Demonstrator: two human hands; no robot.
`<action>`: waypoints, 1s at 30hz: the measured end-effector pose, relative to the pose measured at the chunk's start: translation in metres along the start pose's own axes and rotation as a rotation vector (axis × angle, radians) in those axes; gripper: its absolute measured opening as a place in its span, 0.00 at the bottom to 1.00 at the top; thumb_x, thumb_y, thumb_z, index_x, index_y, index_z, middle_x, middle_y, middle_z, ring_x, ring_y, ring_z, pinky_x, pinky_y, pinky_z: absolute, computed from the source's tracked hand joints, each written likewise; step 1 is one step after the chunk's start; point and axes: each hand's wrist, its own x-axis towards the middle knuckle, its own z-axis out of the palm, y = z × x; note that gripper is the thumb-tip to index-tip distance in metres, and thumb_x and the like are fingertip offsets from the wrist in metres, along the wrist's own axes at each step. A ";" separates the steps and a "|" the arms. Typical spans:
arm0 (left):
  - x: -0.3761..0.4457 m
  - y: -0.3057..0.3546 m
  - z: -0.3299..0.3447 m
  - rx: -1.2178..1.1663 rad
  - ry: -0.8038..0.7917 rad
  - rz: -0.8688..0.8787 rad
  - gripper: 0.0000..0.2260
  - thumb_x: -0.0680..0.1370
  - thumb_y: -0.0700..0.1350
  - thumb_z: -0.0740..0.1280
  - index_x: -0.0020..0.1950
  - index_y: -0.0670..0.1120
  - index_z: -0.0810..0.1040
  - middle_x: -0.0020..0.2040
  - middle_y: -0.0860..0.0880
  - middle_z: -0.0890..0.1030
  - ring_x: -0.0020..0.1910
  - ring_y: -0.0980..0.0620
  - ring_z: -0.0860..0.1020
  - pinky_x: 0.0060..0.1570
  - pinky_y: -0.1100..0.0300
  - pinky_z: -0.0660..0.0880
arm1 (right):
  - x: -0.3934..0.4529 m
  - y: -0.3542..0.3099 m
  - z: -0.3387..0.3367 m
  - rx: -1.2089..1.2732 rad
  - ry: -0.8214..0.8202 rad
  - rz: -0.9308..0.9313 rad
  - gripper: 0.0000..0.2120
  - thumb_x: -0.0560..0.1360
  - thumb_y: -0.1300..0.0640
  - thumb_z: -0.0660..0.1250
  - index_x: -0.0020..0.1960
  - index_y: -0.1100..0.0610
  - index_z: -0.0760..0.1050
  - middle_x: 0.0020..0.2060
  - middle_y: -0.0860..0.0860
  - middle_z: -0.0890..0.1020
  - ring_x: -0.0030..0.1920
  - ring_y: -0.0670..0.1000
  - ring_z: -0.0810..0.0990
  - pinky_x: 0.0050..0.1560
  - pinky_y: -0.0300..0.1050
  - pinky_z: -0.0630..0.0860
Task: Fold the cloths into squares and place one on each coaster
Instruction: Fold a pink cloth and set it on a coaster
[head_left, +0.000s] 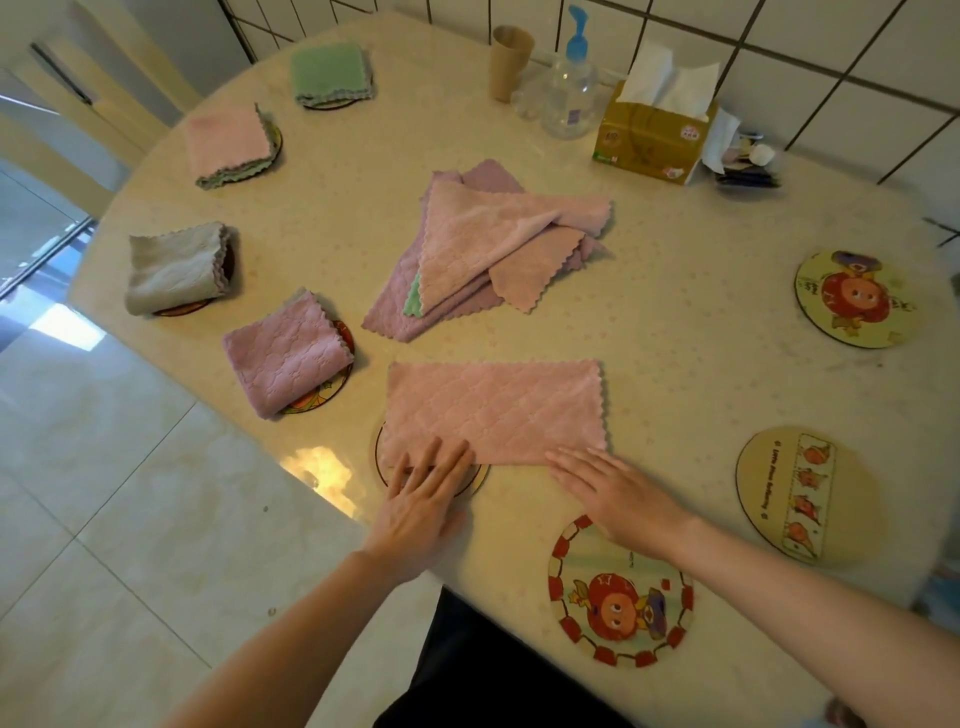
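A pink cloth (493, 410), folded once into a long rectangle, lies flat near the table's front edge, its left end over a round coaster (475, 480). My left hand (423, 499) presses its near left corner with flat fingers. My right hand (613, 491) rests flat at its near right corner. A loose heap of pink and purple cloths (483, 249) sits mid-table. Several folded cloths lie on coasters along the left edge: purple (285, 353), grey (174, 267), pink (226, 143), green (330, 73). Three bare coasters stand at right: (621, 595), (797, 493), (857, 299).
At the back stand a brown cup (509, 62), a clear pump bottle (569, 83), a tissue box (652, 132) and small clutter (745, 161) against the tiled wall. The table's curved edge (322, 499) drops to a tiled floor at left.
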 end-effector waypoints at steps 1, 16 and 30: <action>-0.006 -0.006 -0.001 -0.012 -0.005 -0.031 0.29 0.79 0.60 0.44 0.78 0.54 0.43 0.78 0.57 0.43 0.77 0.49 0.40 0.73 0.49 0.38 | -0.005 0.003 -0.002 0.003 -0.010 0.007 0.35 0.65 0.71 0.61 0.72 0.58 0.63 0.72 0.53 0.66 0.71 0.52 0.66 0.69 0.51 0.61; -0.029 -0.024 -0.001 0.105 0.040 -0.280 0.26 0.80 0.55 0.47 0.74 0.48 0.66 0.74 0.49 0.66 0.74 0.42 0.61 0.71 0.44 0.51 | 0.011 0.020 -0.007 -0.068 0.043 -0.037 0.25 0.69 0.67 0.64 0.65 0.63 0.73 0.62 0.58 0.78 0.61 0.57 0.78 0.55 0.53 0.79; 0.006 0.031 -0.029 -0.144 0.195 -0.478 0.25 0.77 0.47 0.62 0.74 0.47 0.64 0.76 0.48 0.62 0.77 0.44 0.53 0.75 0.48 0.48 | 0.035 0.019 -0.039 -0.119 0.235 -0.033 0.11 0.65 0.68 0.72 0.46 0.59 0.79 0.37 0.52 0.83 0.37 0.52 0.79 0.38 0.48 0.79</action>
